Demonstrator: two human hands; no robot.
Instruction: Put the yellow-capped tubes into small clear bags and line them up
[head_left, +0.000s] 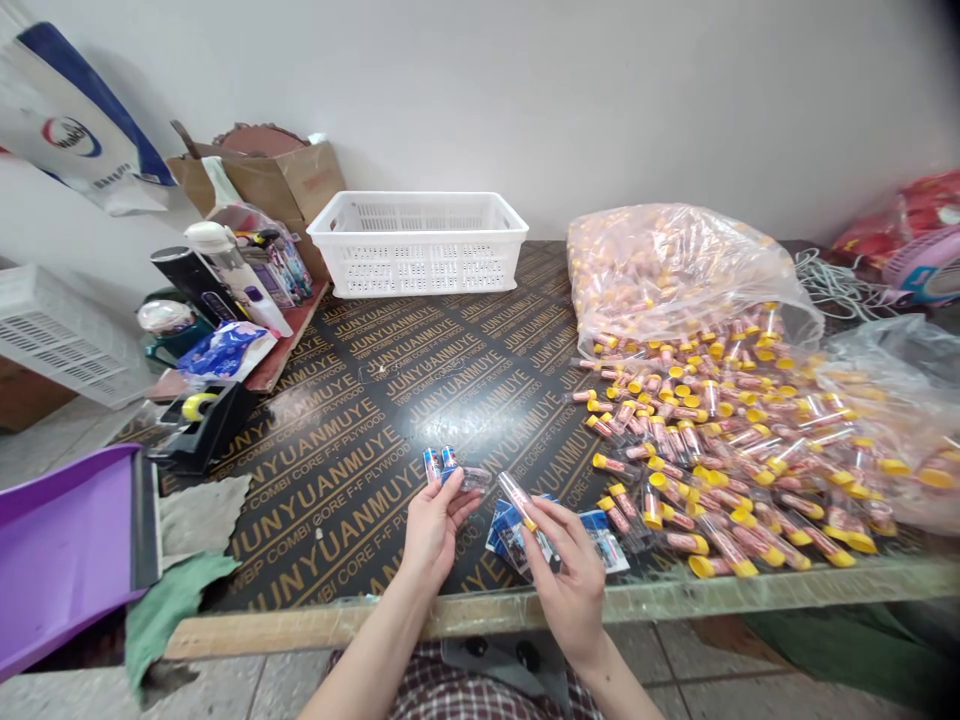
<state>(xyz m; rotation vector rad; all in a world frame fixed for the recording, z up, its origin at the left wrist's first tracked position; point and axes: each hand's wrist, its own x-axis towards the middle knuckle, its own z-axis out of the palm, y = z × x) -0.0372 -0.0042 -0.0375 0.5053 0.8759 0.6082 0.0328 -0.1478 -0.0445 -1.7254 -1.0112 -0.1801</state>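
My left hand (435, 530) is closed around two small cylinders (439, 462) with blue, red and white printing. A clear plastic tube (474, 480) lies across its fingertips, pointing right. My right hand (564, 560) pinches another clear tube (516, 500), tilted, with pinkish contents and a yellow end near the fingers. Beneath and beside the right hand lie flat blue printed pieces (604, 540) with a clear, glossy look. To the right spreads a large heap of yellow-capped clear tubes (690, 440) with pink contents.
A clear bag (675, 250) of similar tubes spills onto the dark printed tabletop (375, 400). A white basket (420, 260) stands at the back. At left are a tape dispenser (202, 425), bottles (202, 285) and a purple dustpan-like tray (67, 560). Taped wood forms the front edge (300, 625).
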